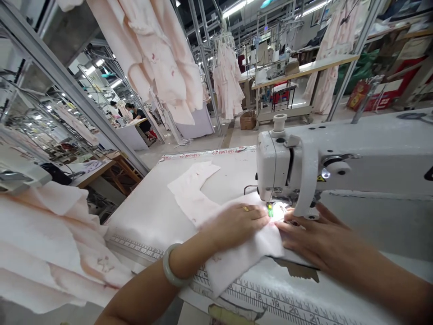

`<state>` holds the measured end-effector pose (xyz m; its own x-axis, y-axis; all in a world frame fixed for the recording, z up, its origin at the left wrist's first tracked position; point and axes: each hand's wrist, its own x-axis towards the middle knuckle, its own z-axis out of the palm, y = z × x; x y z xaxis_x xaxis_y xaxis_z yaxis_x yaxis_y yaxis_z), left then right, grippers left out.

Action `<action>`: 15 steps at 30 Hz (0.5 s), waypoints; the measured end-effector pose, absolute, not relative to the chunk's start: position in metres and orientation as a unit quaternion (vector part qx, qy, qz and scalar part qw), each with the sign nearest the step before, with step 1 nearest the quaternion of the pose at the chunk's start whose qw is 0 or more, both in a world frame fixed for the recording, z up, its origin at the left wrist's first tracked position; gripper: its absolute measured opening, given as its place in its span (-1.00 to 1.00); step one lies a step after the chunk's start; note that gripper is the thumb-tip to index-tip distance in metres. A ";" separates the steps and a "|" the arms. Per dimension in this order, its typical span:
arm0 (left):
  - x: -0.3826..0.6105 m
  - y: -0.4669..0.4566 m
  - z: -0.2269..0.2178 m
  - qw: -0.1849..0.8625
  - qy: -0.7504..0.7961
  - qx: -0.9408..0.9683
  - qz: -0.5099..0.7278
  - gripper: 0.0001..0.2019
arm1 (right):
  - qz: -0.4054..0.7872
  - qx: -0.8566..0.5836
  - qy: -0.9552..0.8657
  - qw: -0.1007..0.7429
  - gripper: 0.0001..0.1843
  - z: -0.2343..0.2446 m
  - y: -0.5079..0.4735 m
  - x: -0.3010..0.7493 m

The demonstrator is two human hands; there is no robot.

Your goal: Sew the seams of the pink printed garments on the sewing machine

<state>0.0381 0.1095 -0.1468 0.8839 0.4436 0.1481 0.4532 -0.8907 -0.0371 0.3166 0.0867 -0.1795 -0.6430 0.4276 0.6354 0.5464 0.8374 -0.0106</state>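
Note:
A pale pink fabric piece (237,266) lies on the sewing machine bed, partly under the needle area. My left hand (237,225) rests flat on it, fingers extended with their tips left of the lit presser foot (270,210). On the other side, my right hand (314,234) touches the cloth's right edge with its front fingertips, while another finger stands apart under the machine head. Both hands look slightly blurred. The white sewing machine (284,158) stands over the fingertips. A curved fabric part (192,185) extends toward the far side of the table.
A printed ruler strip (270,300) runs along the near table edge. Pink garment pieces hang at left (50,243) and overhead (158,54). A metal frame post (77,90) slants past the left. Farther back are worktables, a cardboard box (248,120) and people seated.

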 end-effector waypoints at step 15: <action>0.035 0.117 -0.152 -0.004 -0.299 -0.953 -0.054 -0.52 | -0.069 -0.269 -0.918 0.282 -0.71 -0.171 0.101 0.328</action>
<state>0.0351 0.1166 -0.1517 0.8161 0.5693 0.1000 0.5685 -0.8218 0.0387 0.3285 0.1006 -0.1705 -0.6953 0.4561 0.5555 0.5336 0.8453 -0.0261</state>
